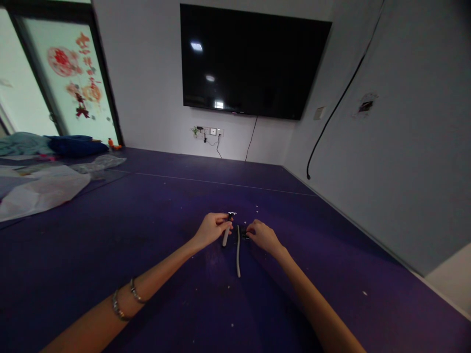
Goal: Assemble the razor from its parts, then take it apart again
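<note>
My left hand [215, 228] pinches a short grey-handled stick [226, 235] with a black upper part and a small white crosspiece at its top. It is held at a tilt, with its lower end pointing down toward the purple surface. Just right of it lies a slim, slightly curved grey rod [238, 255], dark at its far end and touched by neither hand. My right hand [263, 236] is closed at the fingertips over small black pieces [245, 233] beside the rod's far end. What exactly sits between those fingers is hidden.
A broad purple surface [165, 284] spreads under both hands, with tiny white scraps on it. Clear plastic bags [47, 191] and a dark blue cloth [77, 145] lie at the left. A television [253, 61] hangs beyond; a black cable [338, 103] dangles along the right wall.
</note>
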`<state>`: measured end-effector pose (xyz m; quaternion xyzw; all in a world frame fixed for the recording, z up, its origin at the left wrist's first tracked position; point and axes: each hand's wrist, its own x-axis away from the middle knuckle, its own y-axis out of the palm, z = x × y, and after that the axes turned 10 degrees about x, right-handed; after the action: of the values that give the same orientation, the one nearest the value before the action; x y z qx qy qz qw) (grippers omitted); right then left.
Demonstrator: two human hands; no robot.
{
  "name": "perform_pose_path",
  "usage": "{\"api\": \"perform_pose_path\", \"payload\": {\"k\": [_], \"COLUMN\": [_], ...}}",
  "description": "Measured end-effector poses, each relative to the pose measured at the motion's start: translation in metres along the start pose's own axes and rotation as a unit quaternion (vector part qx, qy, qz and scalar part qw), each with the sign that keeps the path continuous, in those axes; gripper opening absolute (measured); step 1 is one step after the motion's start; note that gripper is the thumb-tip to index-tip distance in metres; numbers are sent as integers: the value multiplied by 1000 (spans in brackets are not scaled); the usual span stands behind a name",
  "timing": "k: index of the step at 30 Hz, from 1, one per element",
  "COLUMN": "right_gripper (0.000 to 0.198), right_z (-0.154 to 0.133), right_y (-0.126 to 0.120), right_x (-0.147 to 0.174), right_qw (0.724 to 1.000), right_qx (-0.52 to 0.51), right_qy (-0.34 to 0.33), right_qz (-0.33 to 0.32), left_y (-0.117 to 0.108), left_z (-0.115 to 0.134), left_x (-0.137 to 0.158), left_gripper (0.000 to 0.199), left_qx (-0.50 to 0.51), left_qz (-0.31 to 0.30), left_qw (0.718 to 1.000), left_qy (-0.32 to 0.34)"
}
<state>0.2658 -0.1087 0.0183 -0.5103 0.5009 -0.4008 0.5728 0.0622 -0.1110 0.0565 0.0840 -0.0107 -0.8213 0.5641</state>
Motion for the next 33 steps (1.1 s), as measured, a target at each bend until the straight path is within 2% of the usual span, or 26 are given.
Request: {"api": "perform_pose_path", "payload": {"k": [6,10,15,21,27,33], "right_gripper": [15,15,17,23,28,28], "right_z": [3,10,15,14,10,9], "right_y": [4,2,-3,-14,-26,-31], "right_x": [-3,-6,-11,-10,-8,-9], "right_qw": [999,994,974,947,933,926], "right_qx": [-39,-93,-212,-316,-357,-372], "right_qy": [-1,-21,-37,-15,4,-15], "right_qz": [5,48,66,52,47,59], "left_y": [-1,-2,0,-1,-2,-1], "left_z": [-3,-6,-5,-7,-12,-12], "left_x": [-2,-3,-2,-3,-5,-4], "left_gripper": [16,18,18,18,22,19], "left_qx": [1,-5,-4,-16,-12,-41], "left_qz": [1,6,12,11,16,6], "left_qw": [1000,1000,1000,1000,1000,999], "left_qy": [10,5,-1,-5,-1,16]}}
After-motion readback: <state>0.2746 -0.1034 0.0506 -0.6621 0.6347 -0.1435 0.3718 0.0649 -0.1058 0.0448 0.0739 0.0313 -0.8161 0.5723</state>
